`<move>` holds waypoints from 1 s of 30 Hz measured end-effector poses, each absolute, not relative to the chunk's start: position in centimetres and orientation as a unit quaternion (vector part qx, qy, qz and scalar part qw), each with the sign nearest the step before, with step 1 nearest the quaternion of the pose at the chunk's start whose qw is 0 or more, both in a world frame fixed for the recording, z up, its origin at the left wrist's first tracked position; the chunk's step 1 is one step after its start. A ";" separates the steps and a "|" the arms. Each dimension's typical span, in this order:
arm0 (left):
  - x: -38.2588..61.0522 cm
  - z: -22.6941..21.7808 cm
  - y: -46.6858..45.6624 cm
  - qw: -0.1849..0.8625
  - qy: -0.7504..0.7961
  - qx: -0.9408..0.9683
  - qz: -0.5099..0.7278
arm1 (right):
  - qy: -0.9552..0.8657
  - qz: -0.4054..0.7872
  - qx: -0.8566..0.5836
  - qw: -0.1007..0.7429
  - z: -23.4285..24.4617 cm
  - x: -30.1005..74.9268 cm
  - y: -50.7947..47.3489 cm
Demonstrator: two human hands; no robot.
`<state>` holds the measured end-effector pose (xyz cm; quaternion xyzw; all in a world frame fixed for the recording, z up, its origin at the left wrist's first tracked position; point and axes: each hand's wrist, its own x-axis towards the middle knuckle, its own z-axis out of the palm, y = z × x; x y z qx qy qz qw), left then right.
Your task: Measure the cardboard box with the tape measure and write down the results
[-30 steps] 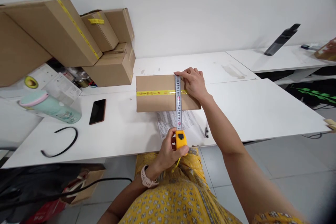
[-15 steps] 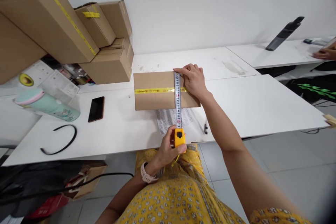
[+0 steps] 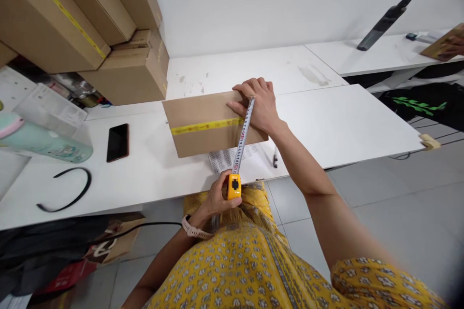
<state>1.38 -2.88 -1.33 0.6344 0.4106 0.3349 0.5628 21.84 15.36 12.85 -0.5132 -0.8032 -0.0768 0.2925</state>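
Grip of the left hand point(image 3: 219, 196) is closed round the yellow tape measure point(image 3: 235, 186), near the surface's point(image 3: 319, 125) front edge. Beyond lies the cardboard box point(image 3: 203, 110), long axis left to right, the blade point(image 3: 242, 141) slanting across. Nearer, the right hand point(image 3: 261, 106) spreads over its right end; I cannot tell whether it clasps.

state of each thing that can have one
tape measure: blade extended
cardboard box: visible face taped shut
phone: screen dark
black band: curved, ends apart
printed sheet: partly covered
mint bottle: lid cropped, unclear
left hand: closed on the tape measure
right hand: resting on the cardboard box
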 end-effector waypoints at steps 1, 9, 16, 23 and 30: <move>1.2 -1.4 -2.8 0.559 0.413 0.640 0.329 | -0.806 -0.075 -0.510 0.291 12.5 21.9 14.8; 0.8 -1.3 -2.4 0.528 0.423 0.684 0.273 | -0.825 -0.063 -0.463 0.317 6.2 23.3 11.9; 0.8 -1.2 -2.2 0.517 0.425 0.692 0.271 | -0.819 -0.016 -0.472 0.325 3.5 21.9 13.0; 1.0 -0.7 -2.1 0.511 0.413 0.701 0.277 | -0.640 0.117 -0.530 0.544 7.5 24.0 11.2; 0.8 -0.1 -1.9 0.538 0.403 0.698 0.249 | -0.549 0.206 -0.481 0.652 10.9 27.3 7.1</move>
